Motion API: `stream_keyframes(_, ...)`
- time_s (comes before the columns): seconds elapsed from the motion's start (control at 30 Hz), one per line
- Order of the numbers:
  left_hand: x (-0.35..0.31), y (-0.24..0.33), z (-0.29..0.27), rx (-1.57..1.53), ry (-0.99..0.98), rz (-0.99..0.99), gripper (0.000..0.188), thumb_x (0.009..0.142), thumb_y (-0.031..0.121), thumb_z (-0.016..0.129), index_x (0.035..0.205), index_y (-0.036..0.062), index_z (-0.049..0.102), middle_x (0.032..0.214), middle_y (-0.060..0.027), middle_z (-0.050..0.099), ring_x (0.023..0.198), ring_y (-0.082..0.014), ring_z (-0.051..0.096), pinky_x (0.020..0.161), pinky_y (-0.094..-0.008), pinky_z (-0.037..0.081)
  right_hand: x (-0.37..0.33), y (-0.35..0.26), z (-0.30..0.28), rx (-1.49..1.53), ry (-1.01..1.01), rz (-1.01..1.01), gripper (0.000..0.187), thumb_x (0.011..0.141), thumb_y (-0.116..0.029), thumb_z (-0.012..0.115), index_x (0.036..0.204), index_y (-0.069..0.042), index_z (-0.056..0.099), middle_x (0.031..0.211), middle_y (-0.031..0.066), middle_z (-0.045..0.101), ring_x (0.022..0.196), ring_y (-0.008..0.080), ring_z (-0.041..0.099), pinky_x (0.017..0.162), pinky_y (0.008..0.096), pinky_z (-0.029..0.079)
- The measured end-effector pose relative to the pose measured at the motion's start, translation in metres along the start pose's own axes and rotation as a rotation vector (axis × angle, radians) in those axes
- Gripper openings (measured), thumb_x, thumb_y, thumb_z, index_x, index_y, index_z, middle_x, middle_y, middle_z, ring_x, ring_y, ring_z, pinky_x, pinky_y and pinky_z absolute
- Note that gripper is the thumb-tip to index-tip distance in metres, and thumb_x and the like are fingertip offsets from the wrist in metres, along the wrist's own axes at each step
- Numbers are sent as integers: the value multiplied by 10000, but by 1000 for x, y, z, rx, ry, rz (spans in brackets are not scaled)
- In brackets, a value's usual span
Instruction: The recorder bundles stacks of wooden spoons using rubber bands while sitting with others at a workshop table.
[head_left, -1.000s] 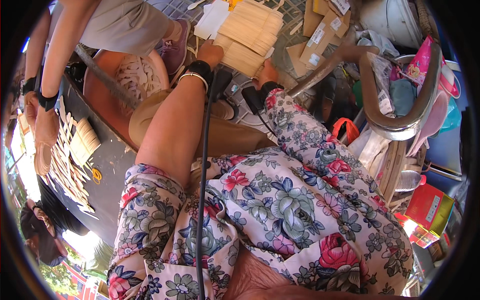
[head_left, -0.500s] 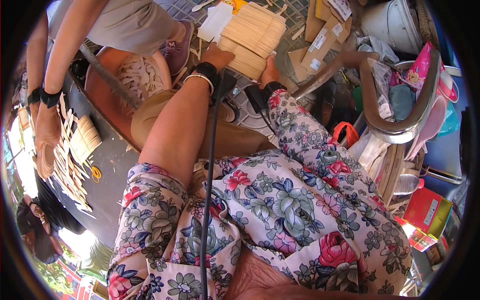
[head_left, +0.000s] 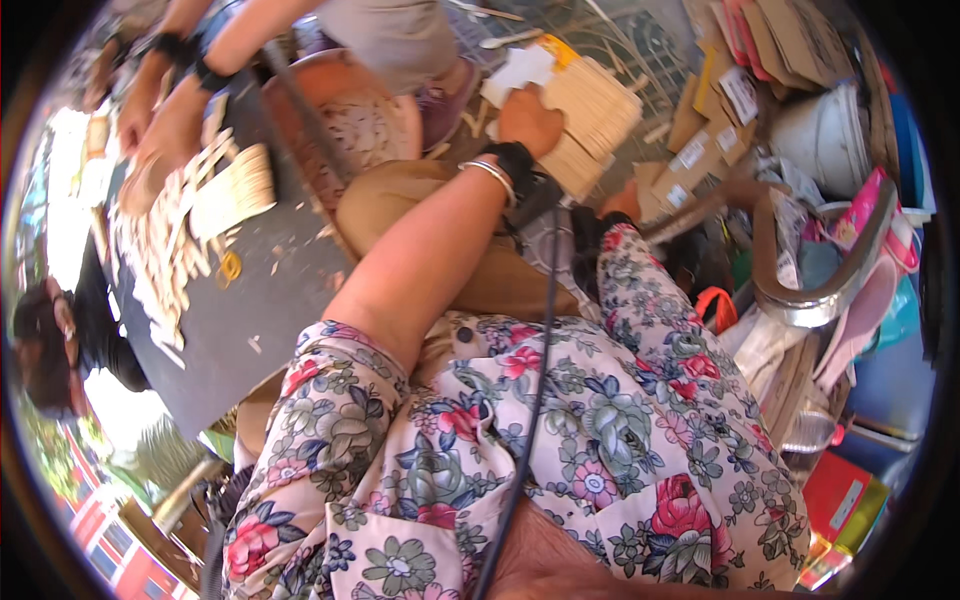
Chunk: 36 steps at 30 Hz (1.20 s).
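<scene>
Flat pale wooden sticks lie packed side by side in neat rows (head_left: 598,108) on cardboard near the floor ahead of me. My left hand (head_left: 530,120), with a black band and a bracelet at the wrist, rests over their left side beside a white sheet (head_left: 517,75). Its fingers look curled, and the hand hides what is under the fingertips. My right hand (head_left: 622,201) is low, just off the lower right corner of the rows, near flattened cardboard (head_left: 690,160). It is smeared, and its fingers do not show clearly.
At left, a co-worker's hands (head_left: 165,150) are over loose sticks and a stick bundle (head_left: 235,192) on a dark table (head_left: 270,300). A yellow rubber band (head_left: 230,267) lies there. An orange basin (head_left: 400,120) holds sticks. A bent metal bar (head_left: 800,305) and white bucket (head_left: 825,145) stand right.
The whole view has swung, so things sit further right. My left hand has moved up along the rows. My right hand has come away from their edge. The co-worker's hands have moved up.
</scene>
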<state>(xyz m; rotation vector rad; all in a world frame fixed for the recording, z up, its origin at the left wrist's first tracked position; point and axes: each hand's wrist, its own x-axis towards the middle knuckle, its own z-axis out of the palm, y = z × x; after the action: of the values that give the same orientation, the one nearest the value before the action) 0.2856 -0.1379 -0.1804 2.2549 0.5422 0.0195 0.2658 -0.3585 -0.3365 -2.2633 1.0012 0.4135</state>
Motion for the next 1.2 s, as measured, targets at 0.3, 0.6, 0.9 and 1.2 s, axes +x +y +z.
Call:
stream_keyframes(0.3, -59, 71, -106, -482, 324, 624, 160, 802, 91, 636, 942, 26, 678, 890, -136, 674, 802, -239, 669, 735, -313, 525, 26, -59, -36, 859, -17, 150, 497, 953, -428, 497, 836, 46, 586, 675, 178, 582, 485, 289, 569, 423, 436, 461)
stream_keyframes(0.6, -170, -8, -234, -402, 628, 369, 146, 881, -39, 602, 1017, -40, 656, 909, -69, 654, 841, -147, 663, 753, -250, 511, -76, -179, -70, 857, -431, -658, 249, 933, -240, 574, 845, -8, 604, 595, 29, 513, 465, 130, 503, 436, 282, 453)
stream_keyframes(0.9, -228, -73, -264, -683, 977, 145, 168, 882, 41, 628, 1031, -28, 665, 820, -88, 686, 747, -179, 677, 751, -291, 534, -344, -254, -221, 953, -1188, -1983, 584, 774, 72, 507, 1348, 67, 399, 1143, 168, 608, 758, 169, 614, 731, 279, 488)
stream_keyframes(1.2, -241, -63, -280, -715, 1122, 181, 179, 883, 30, 622, 1047, -39, 649, 843, -110, 682, 772, -197, 678, 745, -306, 553, -402, -272, -208, 914, -1387, -2101, 511, 812, 51, 559, 1310, 59, 443, 1103, 151, 619, 739, 150, 620, 686, 258, 494)
